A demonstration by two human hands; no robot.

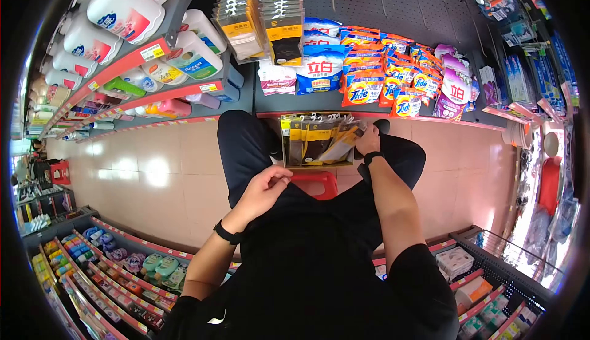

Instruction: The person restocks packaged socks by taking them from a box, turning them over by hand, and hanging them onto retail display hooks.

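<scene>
A cardboard box (319, 166) stands between my knees, filled with upright yellow-and-black hook-top packets (319, 140). My right hand (369, 141) is at the box's right end, with its fingers closed on a packet (345, 145) that leans to the right. Part of that grip is hidden by the hand itself. Over my left thigh, my left hand (268, 187) hovers just left of the box, fingers curled in and nothing visible in them. Matching packets (285, 32) with white hooks hang in two rows from the shelf ahead, showing dark and pale fabric.
Detergent bags (362, 85) line the low shelf in front. White bottles (126, 8) fill the left shelves. Behind the box is a red plastic handle or stool edge (316, 185). Shelving (132, 272) stands behind me on both sides, over a tiled floor (153, 180).
</scene>
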